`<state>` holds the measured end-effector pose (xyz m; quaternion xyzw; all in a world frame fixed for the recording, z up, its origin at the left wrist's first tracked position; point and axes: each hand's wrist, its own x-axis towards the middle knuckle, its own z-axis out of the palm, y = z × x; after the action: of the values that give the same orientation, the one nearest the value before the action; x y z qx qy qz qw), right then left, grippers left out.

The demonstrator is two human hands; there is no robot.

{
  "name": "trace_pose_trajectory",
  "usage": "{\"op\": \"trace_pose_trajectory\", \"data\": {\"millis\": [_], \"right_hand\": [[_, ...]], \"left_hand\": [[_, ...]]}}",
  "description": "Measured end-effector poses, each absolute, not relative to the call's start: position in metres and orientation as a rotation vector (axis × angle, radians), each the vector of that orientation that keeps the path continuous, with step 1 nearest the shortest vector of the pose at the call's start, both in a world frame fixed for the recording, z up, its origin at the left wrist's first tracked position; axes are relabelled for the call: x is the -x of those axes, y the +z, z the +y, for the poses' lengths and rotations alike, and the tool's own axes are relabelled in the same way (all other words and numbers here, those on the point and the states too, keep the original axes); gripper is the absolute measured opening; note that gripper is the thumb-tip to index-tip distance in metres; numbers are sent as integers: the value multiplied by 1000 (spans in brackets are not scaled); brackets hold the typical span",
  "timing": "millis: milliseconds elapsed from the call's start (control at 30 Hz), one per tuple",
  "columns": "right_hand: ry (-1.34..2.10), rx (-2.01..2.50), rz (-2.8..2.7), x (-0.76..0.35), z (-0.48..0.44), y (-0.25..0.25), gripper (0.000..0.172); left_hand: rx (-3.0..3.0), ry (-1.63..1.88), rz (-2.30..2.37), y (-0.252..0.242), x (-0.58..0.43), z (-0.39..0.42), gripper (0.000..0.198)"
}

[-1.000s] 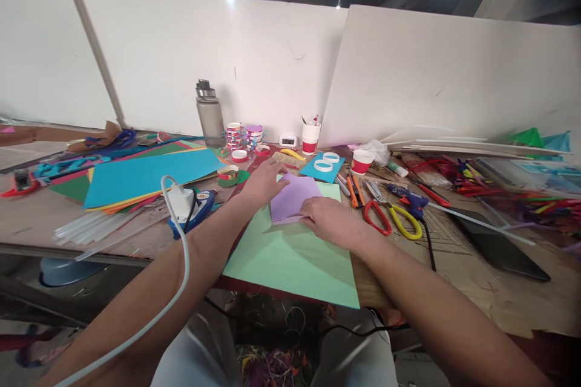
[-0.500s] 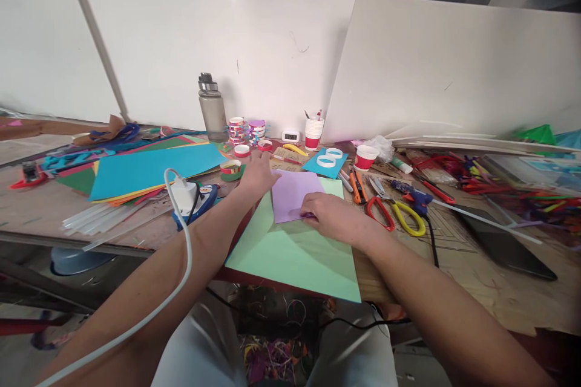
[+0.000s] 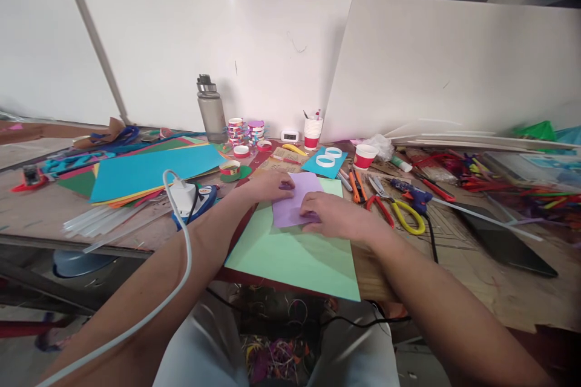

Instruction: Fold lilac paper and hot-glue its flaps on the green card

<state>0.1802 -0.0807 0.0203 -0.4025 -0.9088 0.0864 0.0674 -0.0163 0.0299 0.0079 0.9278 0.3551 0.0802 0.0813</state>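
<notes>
Grip, head view: left hand (image 3: 273, 186) loosely bent over the purple sheet (image 3: 285, 211), right hand (image 3: 330, 214) curled at its right side; whether pinching, I cannot tell. Lying on green paper (image 3: 295, 263) near the front edge of the worktop (image 3: 34, 211), it looks light, flexible, easily creased, best held by opposite edges. Its sides run roughly front-to-back; the hands obscure its long axis.

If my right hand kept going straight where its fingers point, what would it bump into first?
Your right hand would likely meet your left hand first, across the purple paper sheet, though depth is hard to judge.
</notes>
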Motion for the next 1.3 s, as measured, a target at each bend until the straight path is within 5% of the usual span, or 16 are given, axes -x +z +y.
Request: {"op": "trace_pose_trajectory", "data": {"millis": [133, 433, 833, 1300], "right_hand": [[436, 1141, -2736, -190, -75, 22, 36], [564, 1176, -2697, -192, -73, 26, 34], [568, 1185, -2681, -192, -76, 29, 28], [605, 1189, -2670, -193, -78, 34, 20]], "left_hand": [[-2735, 170, 1073, 15, 16, 26, 51], [-2701, 91, 1102, 14, 16, 27, 59], [-2760, 266, 809, 4, 14, 36, 37], [-2789, 173, 873, 8, 14, 34, 37]]}}
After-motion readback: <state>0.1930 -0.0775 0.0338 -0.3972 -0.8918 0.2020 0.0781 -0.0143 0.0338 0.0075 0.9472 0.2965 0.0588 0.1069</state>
